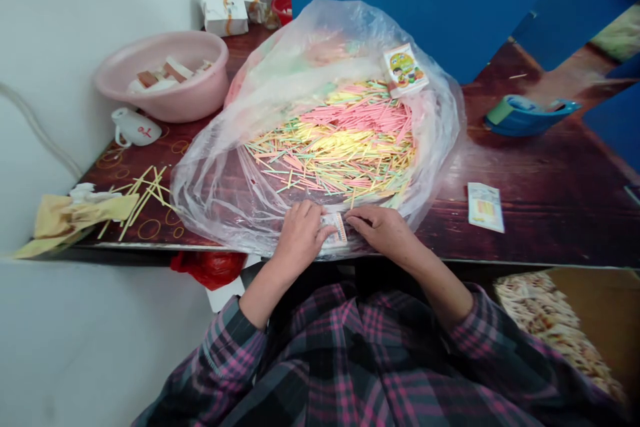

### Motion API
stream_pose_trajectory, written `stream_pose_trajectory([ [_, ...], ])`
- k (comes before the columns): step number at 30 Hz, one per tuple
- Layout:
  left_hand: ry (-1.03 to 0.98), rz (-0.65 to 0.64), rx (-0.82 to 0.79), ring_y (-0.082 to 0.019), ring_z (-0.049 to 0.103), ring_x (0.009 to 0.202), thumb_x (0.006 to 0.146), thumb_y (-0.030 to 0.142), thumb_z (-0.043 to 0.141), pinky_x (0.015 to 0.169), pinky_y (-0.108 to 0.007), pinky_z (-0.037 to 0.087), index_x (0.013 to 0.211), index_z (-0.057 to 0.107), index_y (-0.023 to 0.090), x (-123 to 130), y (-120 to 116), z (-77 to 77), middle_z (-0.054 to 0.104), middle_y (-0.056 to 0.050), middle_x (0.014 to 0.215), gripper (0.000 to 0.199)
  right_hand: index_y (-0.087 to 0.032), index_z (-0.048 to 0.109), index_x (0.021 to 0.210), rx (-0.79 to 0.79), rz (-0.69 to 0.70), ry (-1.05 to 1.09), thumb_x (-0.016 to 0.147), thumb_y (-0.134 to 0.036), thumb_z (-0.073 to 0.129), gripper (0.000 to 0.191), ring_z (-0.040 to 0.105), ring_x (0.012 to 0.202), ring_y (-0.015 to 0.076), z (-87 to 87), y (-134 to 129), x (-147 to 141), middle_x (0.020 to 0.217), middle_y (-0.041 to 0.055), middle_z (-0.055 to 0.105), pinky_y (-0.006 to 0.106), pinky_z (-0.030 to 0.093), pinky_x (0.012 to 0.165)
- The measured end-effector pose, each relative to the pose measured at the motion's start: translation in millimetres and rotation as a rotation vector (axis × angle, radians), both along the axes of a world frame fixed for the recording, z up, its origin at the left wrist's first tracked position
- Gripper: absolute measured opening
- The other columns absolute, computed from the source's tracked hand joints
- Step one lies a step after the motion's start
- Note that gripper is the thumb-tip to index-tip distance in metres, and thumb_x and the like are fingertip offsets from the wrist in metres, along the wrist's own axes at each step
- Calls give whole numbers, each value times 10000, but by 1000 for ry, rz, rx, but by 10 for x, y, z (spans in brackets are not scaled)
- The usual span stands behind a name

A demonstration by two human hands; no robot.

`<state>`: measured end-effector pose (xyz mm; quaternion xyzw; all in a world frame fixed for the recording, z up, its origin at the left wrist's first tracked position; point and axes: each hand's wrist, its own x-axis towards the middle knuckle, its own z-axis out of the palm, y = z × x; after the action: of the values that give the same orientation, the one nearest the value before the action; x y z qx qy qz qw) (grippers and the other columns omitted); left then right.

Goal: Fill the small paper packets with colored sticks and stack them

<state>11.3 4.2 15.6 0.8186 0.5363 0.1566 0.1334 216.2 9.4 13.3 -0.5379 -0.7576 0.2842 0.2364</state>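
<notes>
A clear plastic bag [215,173] lies open on the table, with a heap of thin pink, yellow and green sticks [350,133] in it. At the bag's near edge, my left hand [301,230] is closed on a small printed packet [336,228], thumb across its face. My right hand [377,227] is at the packet's right side, its thumb and fingertips pinched together; whatever they hold is too small to make out. A small box with a cartoon print [404,72] rests on the bag behind the heap.
A pink basin [163,73] and a white mug [136,128] stand at the left, near loose yellow sticks [145,197] and a yellow cloth [70,217]. On the right are a flat packet [485,207] and a blue tape dispenser [527,117]. White boxes [225,17] stand at the back.
</notes>
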Motion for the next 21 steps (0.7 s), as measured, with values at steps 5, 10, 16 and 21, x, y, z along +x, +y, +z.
stream_pose_trajectory([
  [5, 28, -5, -34, -277, 576, 945, 960, 279, 589, 826, -402, 447, 887, 663, 183, 7, 36, 2, 664, -95, 971, 142, -207, 792, 945, -4, -25, 32, 941, -254, 576, 221, 727, 898, 224, -57, -14, 19, 981, 83, 802, 326, 519, 856],
  [10, -187, 60, 86, -228, 611, 933, 988, 311, 553, 873, -378, 458, 871, 689, 201, -14, 20, -50, 692, -69, 945, 211, -214, 776, 809, -20, -4, 100, 947, -362, 567, 291, 661, 757, 189, 5, 4, 13, 792, 53, 757, 282, 475, 728],
  [16, -317, 83, 254, -252, 610, 1175, 972, 318, 585, 1030, -440, 456, 947, 728, 224, 133, -51, 57, 683, -104, 1235, 173, -189, 743, 744, -137, -53, 438, 855, -483, 642, 330, 555, 647, 147, 161, 41, -83, 664, 2, 642, 257, 416, 621],
  [21, -698, 175, 4, -264, 572, 1284, 840, 328, 748, 1087, -447, 464, 1285, 597, 227, 181, 55, 132, 576, -129, 1425, 481, -199, 683, 662, -200, -228, 660, 797, -489, 693, 320, 510, 607, 130, 206, 53, -6, 608, -26, 583, 258, 435, 608],
])
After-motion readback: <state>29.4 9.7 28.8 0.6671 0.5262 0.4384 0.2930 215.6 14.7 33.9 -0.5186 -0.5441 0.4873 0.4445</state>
